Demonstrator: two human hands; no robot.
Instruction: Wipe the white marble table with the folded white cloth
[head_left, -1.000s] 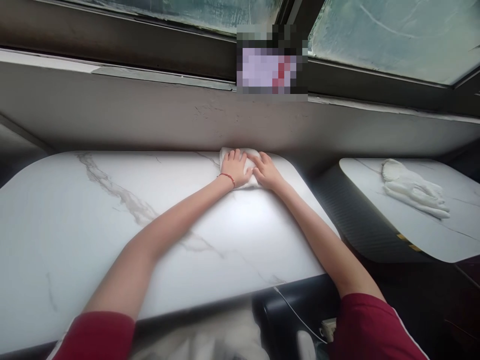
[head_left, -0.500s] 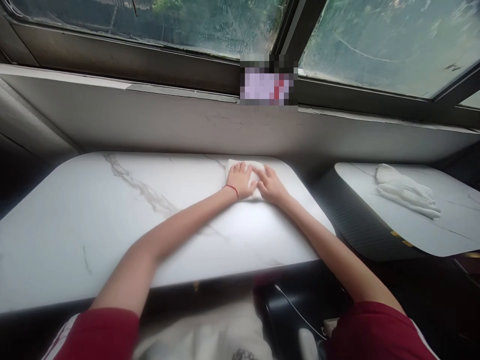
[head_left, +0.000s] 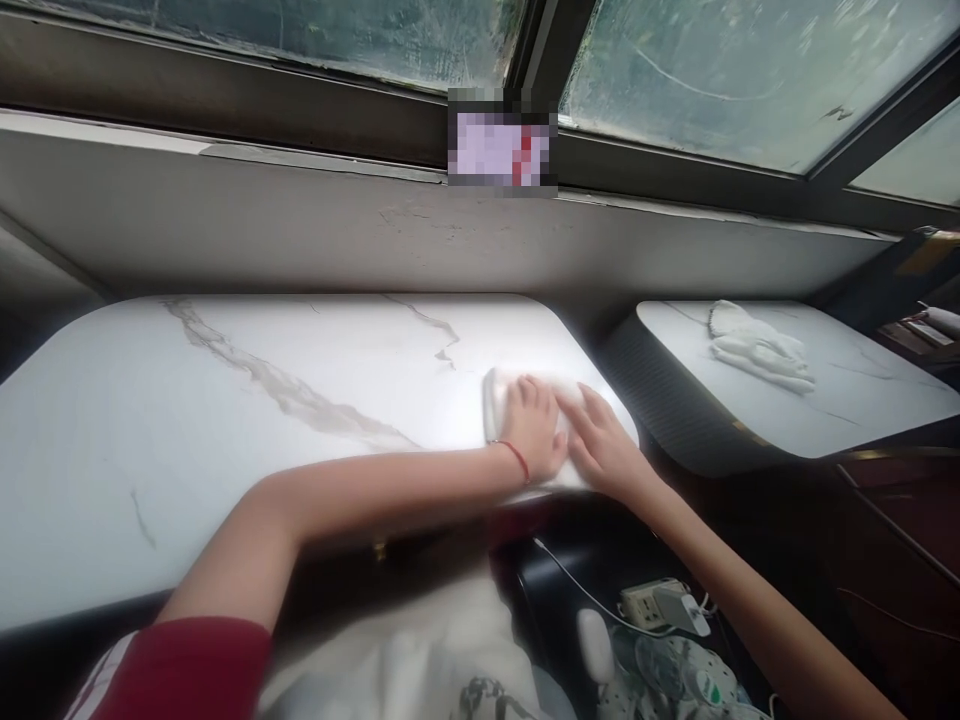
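From the head camera, our only view, we saw both hands at work on a folded white cloth (head_left: 494, 402), which lay near the front right corner of the marbled white table (head_left: 112, 440). Our left hand (head_left: 534, 422), with a red bracelet (head_left: 513, 456) at the wrist, rested palm down on the cloth, its fingers bent a little at the tips. Our right hand (head_left: 606, 442) lay just beside it, fingers stretched over the cloth's right part; neither hand was closed round it, and we could not tell whether their fingers touched each other. As far as we could judge, the work was under way and not finished, since the cloth was under both palms and had not been put aside. The tabletop to the left was in plain sight, pale with brownish veins, but nothing on it told us which parts had been gone over, so we could not say how much was left. On the second table (head_left: 877, 400), well apart to the right, another white cloth (head_left: 761, 352) lay bunched, with no hand on it. Below the near table's front edge, we made out a white cable (head_left: 589, 592) and a socket block (head_left: 641, 606).
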